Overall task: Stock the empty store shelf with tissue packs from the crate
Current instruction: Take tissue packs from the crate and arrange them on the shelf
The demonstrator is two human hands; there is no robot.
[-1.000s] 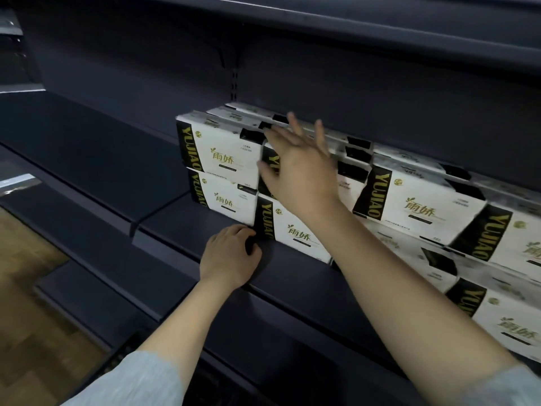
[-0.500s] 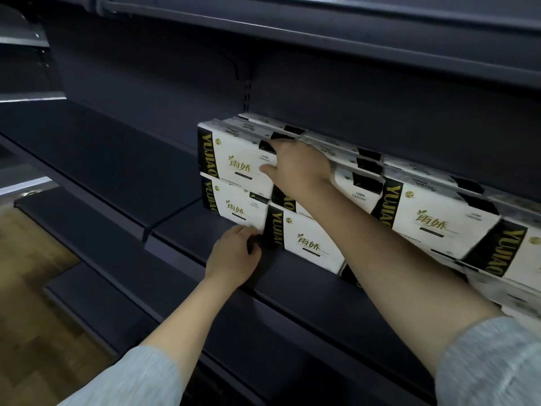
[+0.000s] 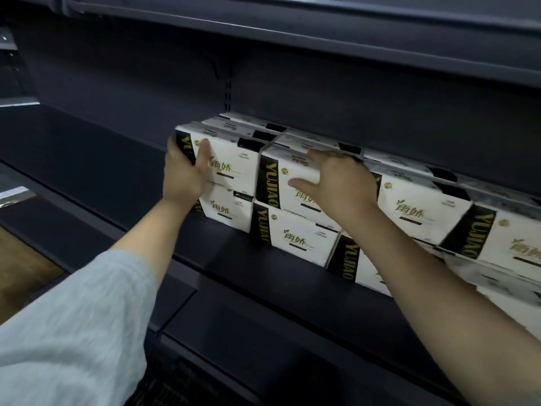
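The tissue packs [image 3: 307,235] stand on the dark shelf [image 3: 263,268] in two tiers, one tier stacked directly on the other, running in a row from about mid-shelf off to the right edge of view. Each pack is a white block with its long axis along the shelf, its printed face turned toward the near edge and a black band reading YUJIAO in gold at its left end. Further packs sit behind the front row, toward the back panel [image 3: 322,92]; only their tops show.

The upper-left tissue pack [image 3: 234,165] ends the row on the left. The left hand [image 3: 183,174] wraps its left corner: the thumb lies on the printed face, the fingers reach round the end of the pack and are hidden there, and the palm bears on the black band. The hand is cupped to the pack rather than clenched.

The right hand [image 3: 336,183] rests on the adjoining upper pack [image 3: 292,183], just to the right. Its fingers are extended and loosely spread, the index finger along the top front edge, the thumb lying across the printed face. It presses flat and grasps nothing.

The shelf to the left of the row is bare. An upper shelf [image 3: 322,27] overhangs the stock. A lower shelf [image 3: 248,332] projects nearer the viewer. A light grey sleeve [image 3: 73,326] covers the left upper arm. Wood flooring [image 3: 23,268] shows at the far left.
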